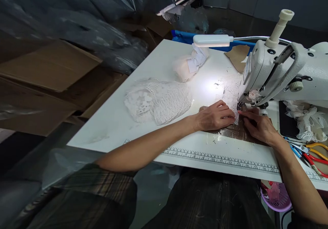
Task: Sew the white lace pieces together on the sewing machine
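A strip of white lace (232,94) lies under the needle and presser foot (241,105) of a white sewing machine (276,72). My left hand (217,116) rests on the left side of the lace, its fingers curled together onto the edge. To the right of the presser foot, my right hand (258,125) has its fingertips closed at the lace's other edge, close to the needle. Both hands lie over a brown plate (234,132) on the machine bed. What lies beneath the fingers is partly hidden.
A heap of white lace (164,101) and a wrapped pale bundle (191,65) lie on the white table (107,126). A lamp (214,40) shines from above. Scissors (304,148) with coloured handles sit at the right. Cardboard boxes (46,65) stand at the left; a purple basket (280,198) is below.
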{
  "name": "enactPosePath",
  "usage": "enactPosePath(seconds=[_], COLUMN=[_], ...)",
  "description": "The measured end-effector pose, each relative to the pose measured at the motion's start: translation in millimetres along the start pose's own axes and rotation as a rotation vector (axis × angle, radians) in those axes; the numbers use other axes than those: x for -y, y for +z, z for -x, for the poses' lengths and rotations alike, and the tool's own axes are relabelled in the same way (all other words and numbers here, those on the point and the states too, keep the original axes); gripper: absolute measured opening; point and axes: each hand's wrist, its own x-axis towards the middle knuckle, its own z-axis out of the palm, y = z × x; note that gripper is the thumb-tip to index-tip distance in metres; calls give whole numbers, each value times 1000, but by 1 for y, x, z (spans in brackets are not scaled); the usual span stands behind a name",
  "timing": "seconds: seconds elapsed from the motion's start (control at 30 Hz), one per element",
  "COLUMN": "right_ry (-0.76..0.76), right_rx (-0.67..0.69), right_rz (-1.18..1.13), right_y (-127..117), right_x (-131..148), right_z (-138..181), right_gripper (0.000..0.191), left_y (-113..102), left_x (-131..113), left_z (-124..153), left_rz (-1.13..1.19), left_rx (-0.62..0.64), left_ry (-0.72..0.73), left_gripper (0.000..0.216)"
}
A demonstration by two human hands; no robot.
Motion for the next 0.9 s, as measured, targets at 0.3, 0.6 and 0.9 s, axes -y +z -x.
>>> enactPosePath(seconds=[0.3,0.6,0.9], right_ry=[-76,-306,-342], right_rx=[78,-55,-84], right_rz=[4,161,100], right_y=[-17,13,14], right_x=[9,17,12], right_z=[5,22,25], right_gripper=[35,42,41], left_y=[1,-1,3], left_x=[-1,1,5], left_z=[-2,-5,1], left_rz=[202,275,226], left_rx=[-82,-146,114], left_ry=[-163,-199,-107], left_gripper=[18,17,20])
